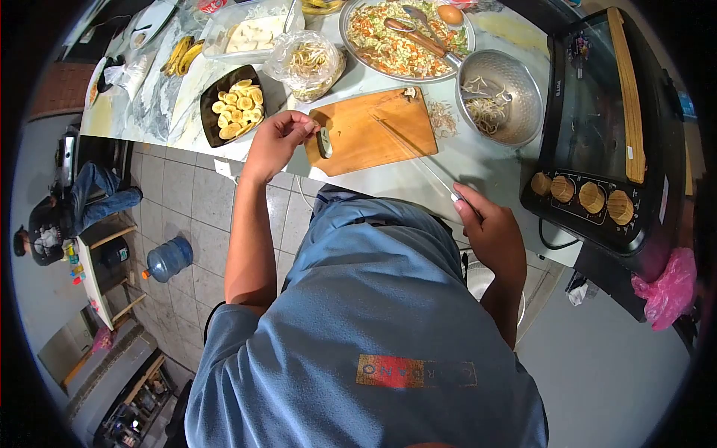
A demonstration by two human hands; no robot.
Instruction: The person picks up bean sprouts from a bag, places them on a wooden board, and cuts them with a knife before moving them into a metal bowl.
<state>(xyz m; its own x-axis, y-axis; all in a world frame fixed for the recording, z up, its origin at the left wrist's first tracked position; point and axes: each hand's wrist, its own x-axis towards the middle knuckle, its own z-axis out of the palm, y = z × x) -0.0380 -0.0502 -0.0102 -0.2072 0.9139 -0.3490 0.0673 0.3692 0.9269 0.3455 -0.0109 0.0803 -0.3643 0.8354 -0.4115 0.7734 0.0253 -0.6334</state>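
Observation:
A wooden cutting board (351, 134) lies at the counter's front edge. My left hand (280, 142) is pinched beside the handle hole at its left end; what its fingertips hold, if anything, is too small to tell. My right hand (489, 220), right of the board, grips the handle end of a thin knife (418, 159), whose blade reaches over the board. Something small and dark rests at the board's top right corner. Right of the board are thin root scraps (442, 119). A metal colander (523, 89) holds some bean sprouts, and a plastic bag (306, 63) holds more.
A dark bowl of banana slices (237, 110) stands at the left. Behind are a large tray of chopped vegetables (407, 45) and a plastic container (216, 37). A black toaster oven (590, 134) stands at the right. A seated person (56, 224) and a water jug (170, 260) are far left.

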